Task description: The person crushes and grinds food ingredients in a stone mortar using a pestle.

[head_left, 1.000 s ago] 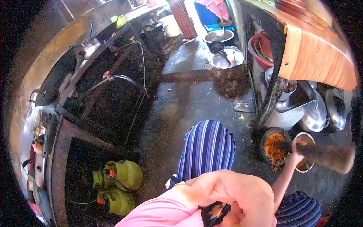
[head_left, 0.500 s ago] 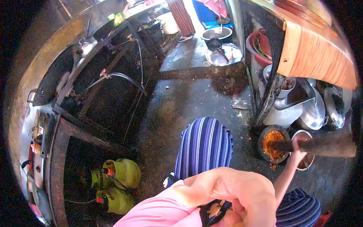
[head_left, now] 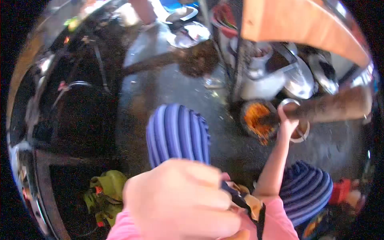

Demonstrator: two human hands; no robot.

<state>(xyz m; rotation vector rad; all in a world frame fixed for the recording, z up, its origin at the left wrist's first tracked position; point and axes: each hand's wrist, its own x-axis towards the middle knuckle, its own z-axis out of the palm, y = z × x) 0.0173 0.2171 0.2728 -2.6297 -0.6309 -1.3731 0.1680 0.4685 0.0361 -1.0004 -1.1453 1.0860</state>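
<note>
My right hand (head_left: 287,118) is wrapped round a thick wooden pestle (head_left: 336,105). The pestle leans far over to the right, its dark lower end in a round stone mortar (head_left: 247,127). Coarse orange-red mash (head_left: 256,116) fills the mortar, and some spills over its near rim. Beneath my right hand, partly covered, a metal bowl (head_left: 303,134) stands on the floor with a utensil in it. Large and blurred close to the camera, my left hand (head_left: 188,200) has its fingers curled in; their inner side is hidden.
Metal pots (head_left: 299,80) stand behind the mortar under a wooden-topped table (head_left: 288,24). Green gas cylinders (head_left: 110,186) sit at the lower left, below a dark stove counter. Striped cloth covers my knees (head_left: 178,132). A metal tray (head_left: 190,35) lies on the floor farther off.
My left hand has come up from under my bent arm towards the camera. The view has swung, shifting the surroundings left and up. My right hand stays on the pestle.
</note>
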